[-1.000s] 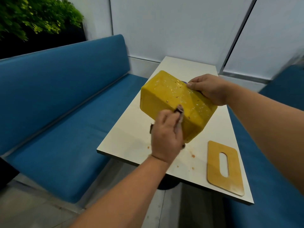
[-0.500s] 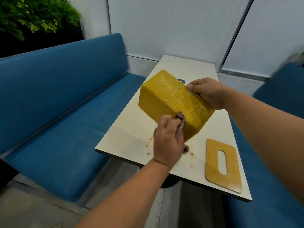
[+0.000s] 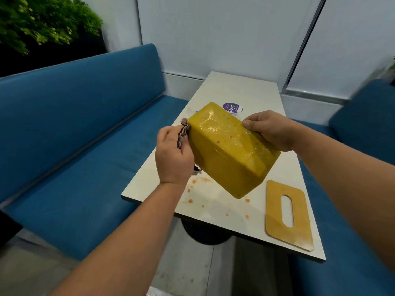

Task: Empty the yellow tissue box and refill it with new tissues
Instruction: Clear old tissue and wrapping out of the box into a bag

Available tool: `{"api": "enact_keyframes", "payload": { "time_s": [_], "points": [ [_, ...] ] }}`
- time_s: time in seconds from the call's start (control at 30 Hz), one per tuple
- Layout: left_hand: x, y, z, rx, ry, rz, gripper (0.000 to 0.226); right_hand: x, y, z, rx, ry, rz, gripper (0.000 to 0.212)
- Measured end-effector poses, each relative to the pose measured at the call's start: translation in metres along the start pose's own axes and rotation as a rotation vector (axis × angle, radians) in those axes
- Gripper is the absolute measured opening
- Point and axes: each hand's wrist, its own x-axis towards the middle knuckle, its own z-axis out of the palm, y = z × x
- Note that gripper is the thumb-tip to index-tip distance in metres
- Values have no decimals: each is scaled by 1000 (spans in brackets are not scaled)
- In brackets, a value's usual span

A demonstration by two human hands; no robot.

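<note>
The left hand (image 3: 174,154) pinches a crumpled greyish cloth (image 3: 184,132) between thumb and fingers and presses it against the left end of the yellow tissue box (image 3: 230,152), probably to wipe that side clean. The box is in the air above the counter (image 3: 241,90), tilted, with its closed bottom turned up toward the camera; I think this lets the dirty faces be reached and crumbs fall out. Wet-looking spots and small specks show on the upper face. The right hand (image 3: 271,130) grips the far right edge of the box, fingers curled over it, so that the box is steady against the push of the cloth. Orange crumbs (image 3: 193,192) lie on the counter below. On the right, the lid (image 3: 288,214) with 1 slot lies flat near the counter edge, set aside so the box is open. New tissues are not visible.
</note>
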Motion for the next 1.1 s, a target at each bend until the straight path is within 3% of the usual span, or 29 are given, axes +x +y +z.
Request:
{"api": "enact_keyframes", "payload": {
  "time_s": [0.27,0.47,0.67,0.93,1.03,1.1],
  "points": [
    [-13,-3,-4,155,-158,147,34,1,-5,6,-186,78,-19,35],
    [-51,12,2,191,-386,438,36,0,-4,8,-231,85,-22,38],
    [-15,-6,-11,305,-262,215,37,-2,-2,8,-258,74,-20,40],
    [-86,39,13,167,-495,545,26,3,-5,17,-287,116,-84,38],
    [-75,32,11,204,-483,558,27,2,-5,13,-302,112,-80,39],
    [-55,14,5,273,-411,461,30,1,-4,11,-332,94,-72,39]
  ]
}}
